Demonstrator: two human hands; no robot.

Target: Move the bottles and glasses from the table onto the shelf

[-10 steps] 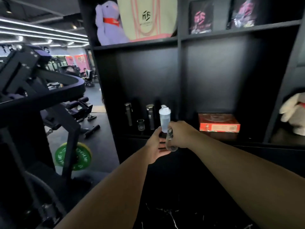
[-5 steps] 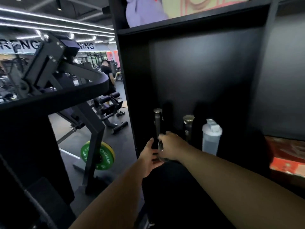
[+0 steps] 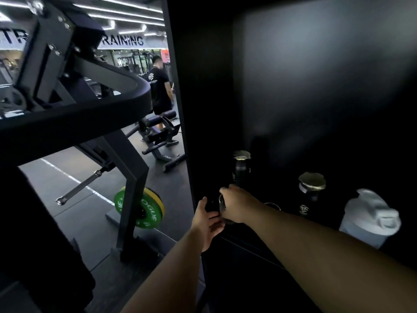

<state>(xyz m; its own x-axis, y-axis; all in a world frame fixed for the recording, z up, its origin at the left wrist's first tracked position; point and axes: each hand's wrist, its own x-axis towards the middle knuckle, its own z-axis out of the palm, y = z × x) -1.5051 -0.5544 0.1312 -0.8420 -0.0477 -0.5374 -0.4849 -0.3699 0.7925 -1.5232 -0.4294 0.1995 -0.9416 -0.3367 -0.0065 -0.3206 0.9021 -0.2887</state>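
My right hand [image 3: 237, 204] is shut on a clear glass [image 3: 222, 205], held low over the front left of the dark shelf [image 3: 248, 242]. My left hand [image 3: 206, 220] is open, palm under and beside the glass, fingers touching its base. On the shelf stand a black bottle with a metal cap [image 3: 241, 168] just behind my right hand, a second black bottle [image 3: 310, 195] to the right, and a white shaker bottle [image 3: 370, 220] at far right. The rim of another glass [image 3: 274, 205] shows behind my right forearm.
The shelf's black side panel [image 3: 180, 132] rises left of my hands. A black gym machine frame [image 3: 79, 114] with a green weight plate [image 3: 140, 207] fills the left. A person in black [image 3: 159, 89] stands farther back on the gym floor.
The view has closed in on the shelf and shifted left. Both hands have carried the glass further in, toward the shelf's front left corner in front of the left black bottle.
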